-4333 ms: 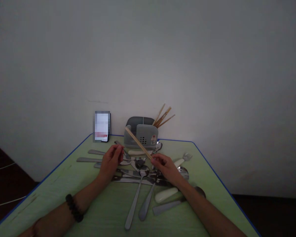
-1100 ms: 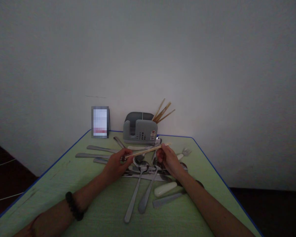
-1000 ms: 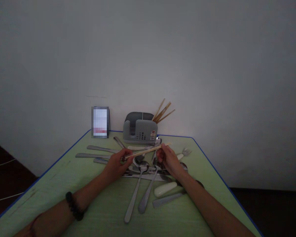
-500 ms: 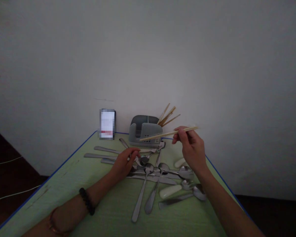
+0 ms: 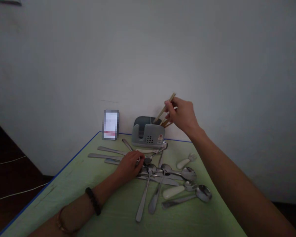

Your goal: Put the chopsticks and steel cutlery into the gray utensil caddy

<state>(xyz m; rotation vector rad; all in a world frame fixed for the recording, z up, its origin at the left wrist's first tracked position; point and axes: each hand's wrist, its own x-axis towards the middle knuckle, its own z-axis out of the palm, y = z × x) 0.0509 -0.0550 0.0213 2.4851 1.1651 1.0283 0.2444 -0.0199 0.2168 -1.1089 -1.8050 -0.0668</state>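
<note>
My right hand (image 5: 181,115) is raised above the right end of the grey cutlery holder (image 5: 148,135) and pinches a wooden chopstick (image 5: 165,108). The chopstick slants down into the holder, where other chopsticks stand. My left hand (image 5: 130,164) lies on the green table (image 5: 71,194) with its fingers curled on the pile of metal spoons and knives (image 5: 160,171). Whether it grips one of them is hidden. A dark bead bracelet is on my left wrist.
A phone (image 5: 111,125) leans against the wall behind the table's far left corner. White-handled cutlery (image 5: 174,191) lies at the right of the pile. More knives (image 5: 101,155) lie at the left. The table has a blue edge; cables lie on the dark floor at the left.
My right hand has lifted the chopstick from above the pile up and back to the holder, tilting it steeply. My left hand let go of its end and sank onto the cutlery.
</note>
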